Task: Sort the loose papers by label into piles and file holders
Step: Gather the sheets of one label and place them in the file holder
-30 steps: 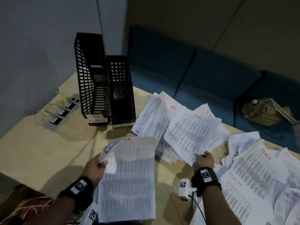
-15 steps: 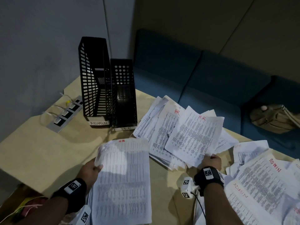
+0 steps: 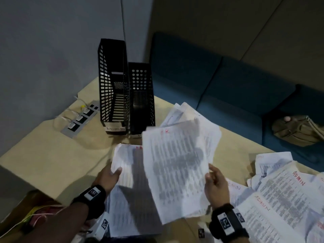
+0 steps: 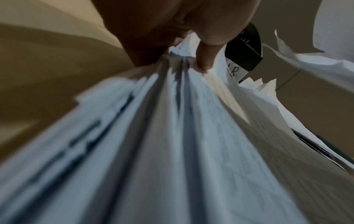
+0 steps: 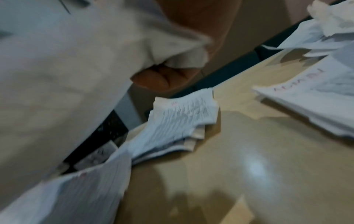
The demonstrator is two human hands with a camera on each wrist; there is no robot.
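My left hand (image 3: 114, 174) grips a thick stack of printed papers (image 3: 126, 204) by its left edge, low over the table; in the left wrist view the thumb (image 4: 205, 60) presses on the stack (image 4: 172, 136). My right hand (image 3: 210, 174) pinches the right edge of a lifted, blurred bundle of sheets (image 3: 175, 172) with a red mark at its top, held over the left stack. Its fingers (image 5: 168, 78) curl under the bundle (image 5: 67, 75). Two black file holders, ADMIN (image 3: 112, 85) and HR (image 3: 142, 95), stand at the back. An HR pile (image 3: 210, 127) lies behind the bundle.
Loose ADMIN sheets (image 3: 280, 199) spread over the table's right side. A power strip (image 3: 78, 120) with cables lies left of the holders. A blue sofa (image 3: 228, 88) with a tan bag (image 3: 298, 128) runs behind the table (image 3: 43, 155). Wires (image 3: 35, 216) hang at the lower left.
My right hand has lifted the HR sheets off the pile and swung them left, over the stack in my left hand. The left hand has kept its grip.
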